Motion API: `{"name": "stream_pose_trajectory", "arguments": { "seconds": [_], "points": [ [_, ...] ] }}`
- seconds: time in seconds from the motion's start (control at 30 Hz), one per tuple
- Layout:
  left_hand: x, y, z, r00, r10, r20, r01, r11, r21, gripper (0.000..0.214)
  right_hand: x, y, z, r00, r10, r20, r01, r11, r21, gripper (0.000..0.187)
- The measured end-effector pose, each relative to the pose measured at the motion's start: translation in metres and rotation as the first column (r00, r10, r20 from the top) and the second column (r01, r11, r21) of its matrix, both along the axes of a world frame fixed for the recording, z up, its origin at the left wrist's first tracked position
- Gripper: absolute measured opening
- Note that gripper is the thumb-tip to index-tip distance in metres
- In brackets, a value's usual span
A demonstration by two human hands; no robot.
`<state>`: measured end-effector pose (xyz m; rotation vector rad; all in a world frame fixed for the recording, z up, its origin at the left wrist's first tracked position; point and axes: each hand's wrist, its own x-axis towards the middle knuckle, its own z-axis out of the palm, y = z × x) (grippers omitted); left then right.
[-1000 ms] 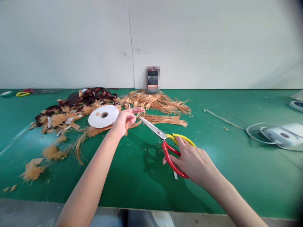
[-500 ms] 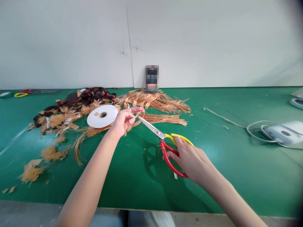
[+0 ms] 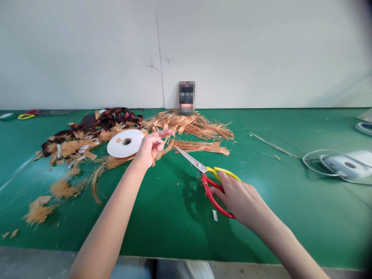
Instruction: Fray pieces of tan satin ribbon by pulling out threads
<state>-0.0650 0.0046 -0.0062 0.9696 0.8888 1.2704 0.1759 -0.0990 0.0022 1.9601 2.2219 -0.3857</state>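
While the left hand (image 3: 149,149) pinches a thin tan strip (image 3: 167,148) in the air beside a white roll (image 3: 122,144), the right hand (image 3: 236,197) grips red-and-yellow scissors (image 3: 202,166), blades almost together. The strip looks light and limp, best held near its end.

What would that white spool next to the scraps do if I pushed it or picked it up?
It will probably stay put if nudged, since the white spool lies low and wide on the tan strands. Stood on edge, its round rim would likely roll easily. Its white face looks like thin card, so it may dent if squeezed hard.
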Motion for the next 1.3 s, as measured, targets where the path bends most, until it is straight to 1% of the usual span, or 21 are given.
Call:
{"name": "stream_pose_trajectory", "arguments": {
  "seconds": [0.1,0.2,0.27,0.33,0.4,0.47,0.53,0.6,0.67,0.7,0.83,0.87,0.97,1.03,1.07,1.1,1.13,1.17,1.23,1.27,1.3],
  "points": [
    [0.001,0.0,0.001,0.999,0.034,-0.025,-0.033,0.999,0.022,0.041,0.01,-0.001,-0.003,0.999,-0.019,-0.046,0.019,1.0,0.001,0.024],
    [0.005,-0.001,0.001,0.986,0.127,-0.105,-0.123,0.991,0.048,0.03,0.025,0.0,-0.006,0.996,-0.064,-0.07,0.064,0.998,0.001,0.024],
    [0.008,-0.003,0.002,0.964,0.188,-0.19,-0.173,0.98,0.094,0.026,0.037,0.002,-0.011,0.993,-0.109,-0.05,0.11,0.994,0.022,0.025],
    [0.01,-0.004,0.002,0.937,0.237,-0.258,-0.196,0.965,0.173,0.023,0.051,0.005,-0.017,0.987,-0.149,-0.052,0.152,0.986,0.061,0.025],
    [0.012,-0.006,0.003,0.922,0.263,-0.283,-0.2,0.952,0.234,0.019,0.063,0.009,-0.024,0.972,-0.177,-0.154,0.192,0.978,0.088,0.028],
    [0.014,-0.006,0.002,0.917,0.273,-0.292,-0.198,0.945,0.26,0.016,0.07,0.013,-0.027,0.94,-0.206,-0.271,0.242,0.964,0.108,0.031],
    [0.016,-0.007,0.002,0.903,0.295,-0.314,-0.206,0.936,0.287,0.015,0.073,0.018,-0.026,0.909,-0.266,-0.32,0.326,0.934,0.149,0.035],
    [0.018,-0.007,0.001,0.903,0.293,-0.314,-0.196,0.932,0.306,0.015,0.071,0.023,-0.022,0.879,-0.362,-0.311,0.439,0.87,0.225,0.044],
    [0.02,-0.008,0.001,0.926,0.255,-0.277,-0.169,0.939,0.299,0.016,0.069,0.028,-0.016,0.845,-0.453,-0.285,0.527,0.799,0.289,0.056],
    [0.022,-0.009,0.002,0.936,0.231,-0.266,-0.152,0.946,0.286,0.016,0.068,0.03,-0.013,0.829,-0.49,-0.269,0.556,0.774,0.304,0.061],
    [0.027,-0.014,0.005,0.925,0.2,-0.324,-0.122,0.962,0.246,0.024,0.069,0.036,-0.008,0.778,-0.605,-0.167,0.625,0.722,0.296,0.068],
    [0.028,-0.015,0.006,0.924,0.192,-0.33,-0.112,0.963,0.247,0.025,0.071,0.038,-0.008,0.775,-0.614,-0.145,0.627,0.722,0.294,0.068],
    [0.031,-0.017,0.007,0.944,0.157,-0.291,-0.079,0.962,0.262,0.025,0.078,0.041,-0.009,0.801,-0.591,-0.101,0.592,0.755,0.281,0.062],
    [0.032,-0.018,0.007,0.956,0.139,-0.26,-0.068,0.962,0.264,0.021,0.082,0.043,-0.01,0.793,-0.606,-0.06,0.601,0.763,0.239,0.056],
    [0.033,-0.018,0.007,0.959,0.134,-0.248,-0.066,0.962,0.264,0.02,0.083,0.044,-0.01,0.792,-0.609,-0.034,0.599,0.765,0.239,0.054],
    [0.033,-0.018,0.006,0.962,0.129,-0.242,-0.063,0.963,0.263,0.02,0.082,0.045,-0.01,0.795,-0.607,-0.009,0.586,0.764,0.27,0.053],
    [0.034,-0.018,0.006,0.963,0.121,-0.242,-0.057,0.965,0.258,0.021,0.08,0.047,-0.01,0.815,-0.579,0.004,0.545,0.769,0.333,0.052],
    [0.035,-0.019,0.006,0.963,0.108,-0.246,-0.046,0.969,0.244,0.024,0.076,0.049,-0.009,0.854,-0.521,-0.003,0.475,0.776,0.416,0.05],
    [0.036,-0.02,0.006,0.963,0.073,-0.261,-0.02,0.979,0.201,0.032,0.062,0.054,-0.009,0.931,-0.358,-0.074,0.336,0.756,0.561,0.044],
    [0.037,-0.021,0.007,0.961,0.048,-0.271,0.001,0.984,0.179,0.035,0.053,0.057,-0.009,0.962,-0.216,-0.166,0.272,0.777,0.567,0.043],
    [0.038,-0.022,0.007,0.96,0.017,-0.28,0.029,0.987,0.157,0.038,0.042,0.06,-0.009,0.957,-0.075,-0.28,0.221,0.814,0.537,0.046]
  ]
}}
